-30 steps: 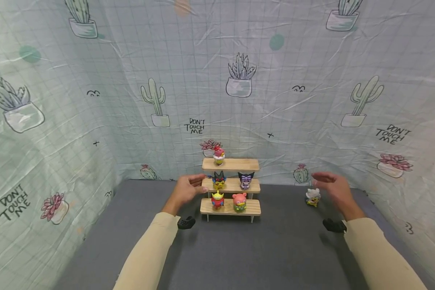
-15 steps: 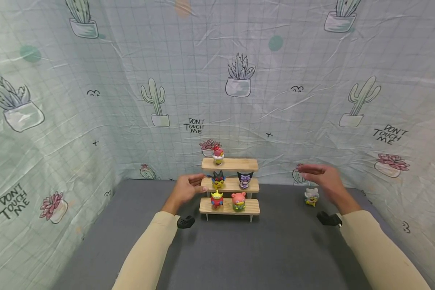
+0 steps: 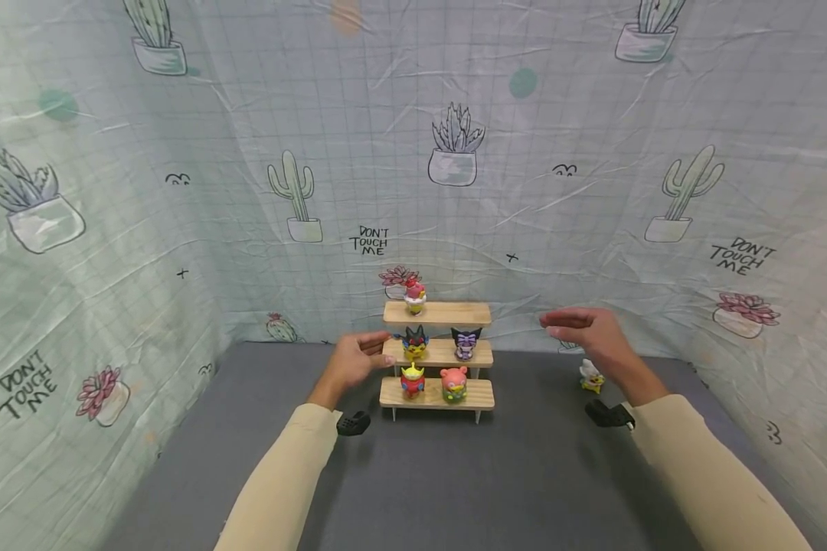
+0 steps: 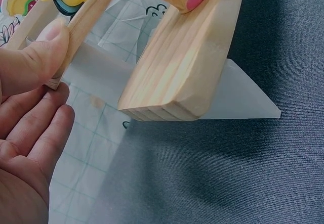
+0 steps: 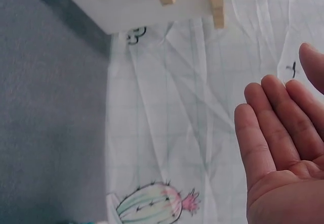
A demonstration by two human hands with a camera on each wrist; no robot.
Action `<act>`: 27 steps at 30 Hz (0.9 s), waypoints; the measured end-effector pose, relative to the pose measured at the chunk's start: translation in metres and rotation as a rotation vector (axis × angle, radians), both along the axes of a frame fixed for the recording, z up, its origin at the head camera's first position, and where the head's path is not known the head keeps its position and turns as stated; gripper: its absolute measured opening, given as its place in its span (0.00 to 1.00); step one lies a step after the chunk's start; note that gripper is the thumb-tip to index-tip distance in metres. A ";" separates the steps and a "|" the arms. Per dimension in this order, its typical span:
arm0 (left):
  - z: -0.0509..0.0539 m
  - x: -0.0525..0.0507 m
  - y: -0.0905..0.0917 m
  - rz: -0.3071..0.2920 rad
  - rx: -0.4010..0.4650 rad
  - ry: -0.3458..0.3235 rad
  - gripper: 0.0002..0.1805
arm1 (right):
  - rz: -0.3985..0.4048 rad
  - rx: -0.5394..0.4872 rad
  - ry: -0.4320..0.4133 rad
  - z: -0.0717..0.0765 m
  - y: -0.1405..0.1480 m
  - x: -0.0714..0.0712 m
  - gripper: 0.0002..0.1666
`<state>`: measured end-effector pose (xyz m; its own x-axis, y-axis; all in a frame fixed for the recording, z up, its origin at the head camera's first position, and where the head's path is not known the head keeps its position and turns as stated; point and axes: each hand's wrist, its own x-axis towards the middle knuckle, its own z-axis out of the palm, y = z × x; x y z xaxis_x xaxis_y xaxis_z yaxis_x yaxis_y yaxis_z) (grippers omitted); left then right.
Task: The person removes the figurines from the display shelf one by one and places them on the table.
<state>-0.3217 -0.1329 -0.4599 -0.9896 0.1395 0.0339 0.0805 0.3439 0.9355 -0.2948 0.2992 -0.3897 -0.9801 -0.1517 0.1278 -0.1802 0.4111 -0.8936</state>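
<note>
A three-tier wooden display stand [image 3: 474, 393] with white supports stands at the back middle of the table. My left hand [image 3: 354, 360] pinches the left end of its middle board [image 4: 92, 12], thumb above and fingers beneath. Beside that hand sits a yellow figurine with black ears [image 3: 416, 343]; a purple-and-black figurine [image 3: 465, 344] shares the tier. Up top stands a pink-and-white figurine [image 3: 415, 297]. The bottom board carries a red figurine with a yellow top [image 3: 413, 380] and a pink one [image 3: 454, 383]. My right hand [image 3: 596, 340] is in the air, fingers extended, holding nothing.
A white-hooded yellow figurine [image 3: 590, 376] stands on the dark grey table [image 3: 455, 482], partly covered by my right hand. A cactus-printed cloth [image 3: 400, 191] rises behind and along both sides.
My right hand has moved left, away from above the white-hooded figurine and toward the stand. My left hand stays at the stand's left end. The figurines have not moved.
</note>
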 end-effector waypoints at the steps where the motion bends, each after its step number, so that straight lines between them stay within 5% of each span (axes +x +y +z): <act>1: 0.000 0.000 0.000 0.003 -0.005 0.001 0.31 | 0.009 0.001 0.000 0.000 -0.002 0.000 0.30; 27: 0.000 0.001 -0.001 0.002 0.013 0.015 0.29 | 0.080 0.026 -0.019 0.017 -0.051 -0.012 0.25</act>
<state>-0.3210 -0.1335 -0.4596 -0.9893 0.1367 0.0507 0.0940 0.3321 0.9385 -0.3071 0.2482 -0.3728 -0.9671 -0.2322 0.1042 -0.1962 0.4194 -0.8863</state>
